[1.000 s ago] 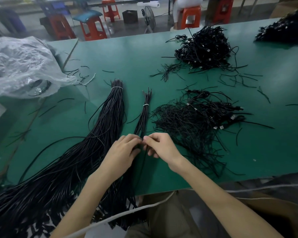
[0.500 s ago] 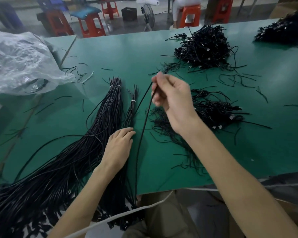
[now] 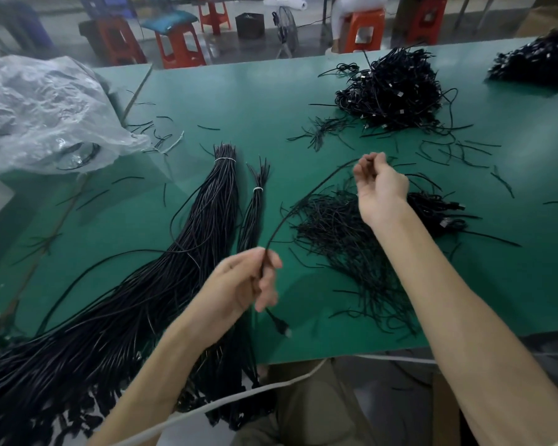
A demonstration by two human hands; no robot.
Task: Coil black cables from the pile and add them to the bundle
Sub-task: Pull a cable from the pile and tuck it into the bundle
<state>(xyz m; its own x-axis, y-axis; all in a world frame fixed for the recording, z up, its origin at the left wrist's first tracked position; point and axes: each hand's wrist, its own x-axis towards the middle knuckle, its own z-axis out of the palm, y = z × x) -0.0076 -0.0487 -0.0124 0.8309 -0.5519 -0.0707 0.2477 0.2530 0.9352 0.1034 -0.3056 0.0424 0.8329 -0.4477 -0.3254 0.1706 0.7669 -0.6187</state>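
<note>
Green table (image 3: 239,101): cable (image 3: 298,204) taut between left hand (image 3: 242,284), right hand (image 3: 380,185) grips.

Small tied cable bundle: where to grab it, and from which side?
Probably best: grip the small bundle just on the person's side of its white tie, where the strands are cinched narrow. Come from above on its right, because the large bundle crowds its left.

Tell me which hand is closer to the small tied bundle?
Left. The left hand holds a cable right by the small tied bundle; the right hand is farther off, above the loose pile.
</note>
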